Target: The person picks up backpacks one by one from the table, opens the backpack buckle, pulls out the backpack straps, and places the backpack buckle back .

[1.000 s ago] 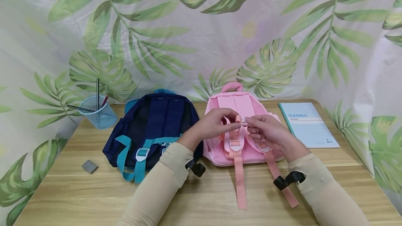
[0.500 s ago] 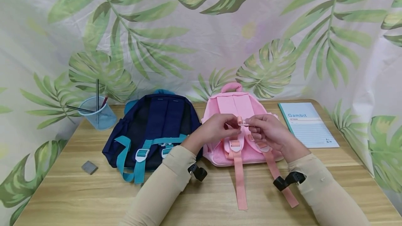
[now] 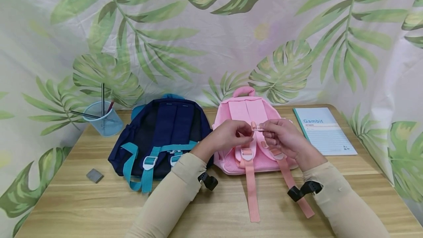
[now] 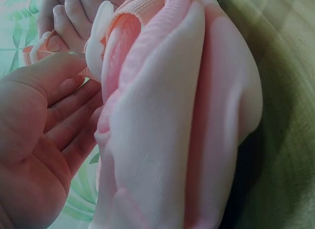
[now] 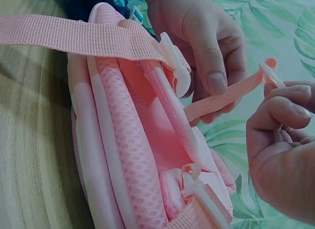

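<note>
A pink backpack (image 3: 236,109) lies with its shoulder straps facing up. From it runs a short orange webbing strap (image 5: 229,97), drawn taut, with a small white buckle (image 5: 270,74) at its end. My left hand (image 3: 229,134) pinches this webbing between thumb and fingers, best seen in the right wrist view. At the buckle end, my right hand (image 3: 281,135) holds the buckle and webbing with thumb and curled fingers. Two white strap adjusters (image 3: 247,153) lie below the hands, and long orange strap tails (image 3: 252,194) hang from them over the table.
A navy backpack (image 3: 138,131) with teal straps lies close on the left. Behind it on the left stands a blue mesh pen cup (image 3: 107,127) holding pencils. A grey block (image 3: 94,175) sits near the left edge, and a notebook (image 3: 325,131) lies at right.
My left hand has shifted slightly down and right, with its thumb lower along the webbing. The white buckle has tilted flatter between the hands. Both backpacks stay in place.
</note>
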Tool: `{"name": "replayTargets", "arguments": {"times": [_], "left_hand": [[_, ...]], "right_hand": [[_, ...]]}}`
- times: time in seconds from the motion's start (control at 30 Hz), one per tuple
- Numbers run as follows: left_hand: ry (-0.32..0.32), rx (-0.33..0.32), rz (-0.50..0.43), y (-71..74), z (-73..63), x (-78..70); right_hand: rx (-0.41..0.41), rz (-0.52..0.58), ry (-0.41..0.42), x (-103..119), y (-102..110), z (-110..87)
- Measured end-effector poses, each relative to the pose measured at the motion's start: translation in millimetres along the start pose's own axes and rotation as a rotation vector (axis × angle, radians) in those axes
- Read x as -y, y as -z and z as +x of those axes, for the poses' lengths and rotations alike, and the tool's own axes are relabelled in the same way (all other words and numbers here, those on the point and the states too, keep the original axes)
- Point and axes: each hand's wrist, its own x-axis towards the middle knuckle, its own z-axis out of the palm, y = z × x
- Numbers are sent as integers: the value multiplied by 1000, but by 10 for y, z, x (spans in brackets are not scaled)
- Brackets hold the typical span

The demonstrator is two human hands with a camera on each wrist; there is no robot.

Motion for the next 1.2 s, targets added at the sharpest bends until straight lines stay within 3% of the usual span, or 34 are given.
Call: {"name": "replayTargets", "arguments": {"times": [0.7,1.0,1.2], "left_hand": [[33,34,23,-46,-8,42],[-160,-133,-28,73,-3,-70],[-176,-180,-29,114,-13,-118]], "right_hand": [[1,79,77,14,-23,-16],[0,-8,75,23,-19,-35],[-14,14,47,11,19,-54]]}}
